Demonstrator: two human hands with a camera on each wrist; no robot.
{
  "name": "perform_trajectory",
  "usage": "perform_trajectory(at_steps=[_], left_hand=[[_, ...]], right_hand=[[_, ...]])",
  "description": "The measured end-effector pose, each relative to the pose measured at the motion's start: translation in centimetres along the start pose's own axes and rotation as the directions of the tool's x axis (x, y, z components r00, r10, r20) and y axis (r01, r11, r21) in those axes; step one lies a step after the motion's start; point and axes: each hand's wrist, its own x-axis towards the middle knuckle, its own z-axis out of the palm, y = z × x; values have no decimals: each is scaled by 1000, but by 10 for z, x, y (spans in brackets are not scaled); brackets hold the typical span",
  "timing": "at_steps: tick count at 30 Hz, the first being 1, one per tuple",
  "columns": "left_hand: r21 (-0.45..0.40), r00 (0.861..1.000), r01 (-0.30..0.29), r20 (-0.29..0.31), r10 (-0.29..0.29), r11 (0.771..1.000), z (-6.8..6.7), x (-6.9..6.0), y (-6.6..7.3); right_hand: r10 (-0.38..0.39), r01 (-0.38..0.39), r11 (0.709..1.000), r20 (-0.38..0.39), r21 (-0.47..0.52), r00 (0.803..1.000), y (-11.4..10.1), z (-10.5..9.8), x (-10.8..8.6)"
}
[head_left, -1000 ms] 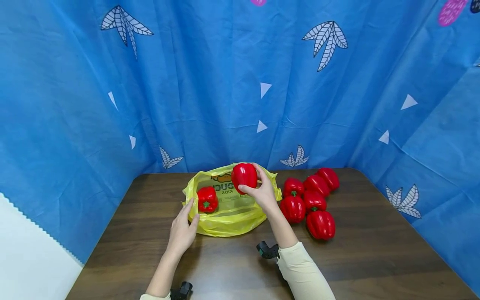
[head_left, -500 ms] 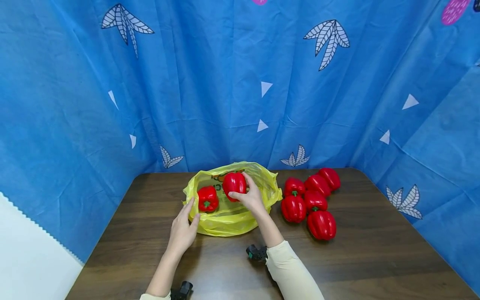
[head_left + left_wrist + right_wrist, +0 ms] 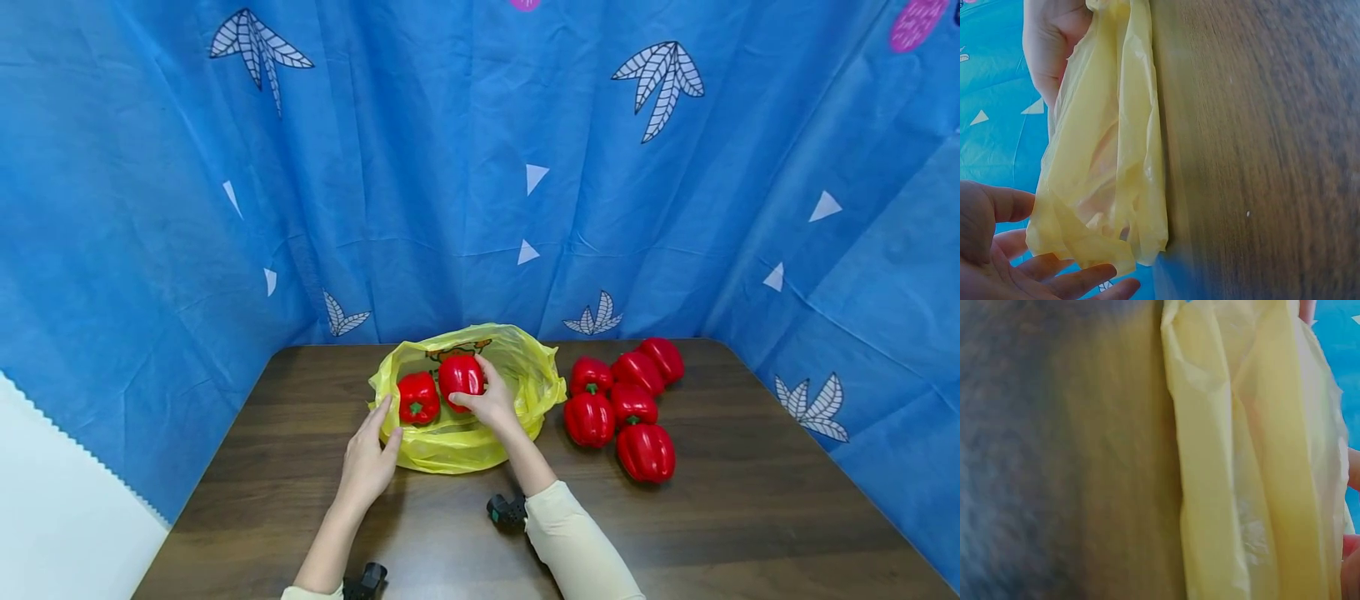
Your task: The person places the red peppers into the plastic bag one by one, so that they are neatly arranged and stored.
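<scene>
A yellow plastic bag (image 3: pixel 452 457) lies with its mouth spread wide on the table. Inside it, at the left, sits a red bell pepper (image 3: pixel 417 400) with its green stem toward me. My right hand (image 3: pixel 492 403) reaches into the bag and grips a second red bell pepper (image 3: pixel 460 380), right beside the first. At the bag's left edge, my left hand (image 3: pixel 367 465) rests against the plastic. The left wrist view shows the fingers (image 3: pixel 1079 282) of that hand extended along the bag. In the right wrist view the yellow plastic hides most of the right hand.
To the right of the bag, several red bell peppers (image 3: pixel 633 403) are clustered on the brown wooden table (image 3: pixel 757 508). A blue patterned curtain (image 3: pixel 465 167) hangs behind and along the sides of the table. A white surface (image 3: pixel 60 508) shows at the left.
My right hand has carried its bell pepper left and lowered it into the bag, next to the other one. The left hand has stayed at the bag's edge.
</scene>
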Motion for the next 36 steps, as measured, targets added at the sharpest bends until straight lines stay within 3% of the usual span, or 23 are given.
perform_trajectory(at_steps=[8,26,31,36], left_hand=[[8,1000,2,-3,-2,1000,1,0,-1],[17,1000,9,5,-9,1000,1,0,0],[20,1000,9,7,-9,1000,1,0,-2],[15,1000,11,15,-12,1000,0,1,-2]], right_hand=[[21,-21,999,12,-48,1000,4,5,1],[28,-25,999,80,-29,996,7,3,-2],[17,-13,999,71,-48,997,-3,-3,-5],[-30,34,998,79,-45,996,-28,-16,-14]])
